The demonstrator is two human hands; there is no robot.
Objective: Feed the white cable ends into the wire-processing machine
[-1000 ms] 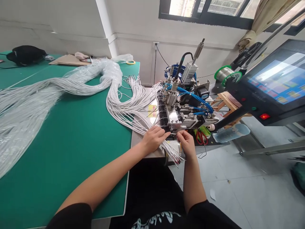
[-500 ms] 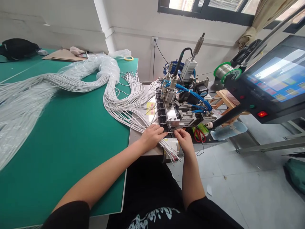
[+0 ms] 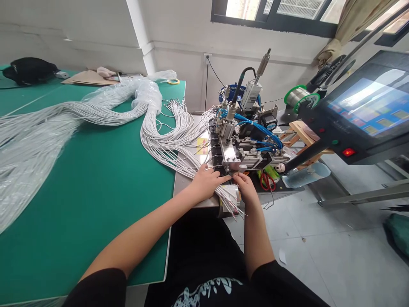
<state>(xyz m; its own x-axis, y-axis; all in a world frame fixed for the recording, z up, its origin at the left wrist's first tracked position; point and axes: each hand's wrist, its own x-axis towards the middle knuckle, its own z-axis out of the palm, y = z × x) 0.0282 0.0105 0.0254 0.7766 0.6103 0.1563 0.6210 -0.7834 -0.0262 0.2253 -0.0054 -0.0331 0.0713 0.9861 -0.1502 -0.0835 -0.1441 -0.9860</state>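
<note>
My left hand (image 3: 206, 183) rests over the loose bundle of white cables (image 3: 187, 166) at the machine's near edge. Its index finger stretches right and its fingers are apart. The fingertip meets the fingers of my right hand (image 3: 243, 183), which are pinched together at the front of the benchtop machine (image 3: 230, 155). A thin white cable end seems to be in that pinch, mostly hidden by the fingertips. Below my left hand, cut cable ends (image 3: 228, 200) fan out over the table edge. Several cables run into the black slotted strip (image 3: 216, 147) on the machine's left side.
A green table (image 3: 128, 187) lies left, bearing plastic-wrapped cables (image 3: 147, 94). Right of the machine are red-handled scissors (image 3: 267, 181), a spool of wire (image 3: 301, 98) and a screen panel (image 3: 370, 111) on an arm. A clear blue container (image 3: 306, 177) stands behind the scissors.
My left index finger has straightened and reached right to my right fingertips, while its thumb side has opened. My right hand stays pinched at nearly the same spot. The view has shifted slightly.
</note>
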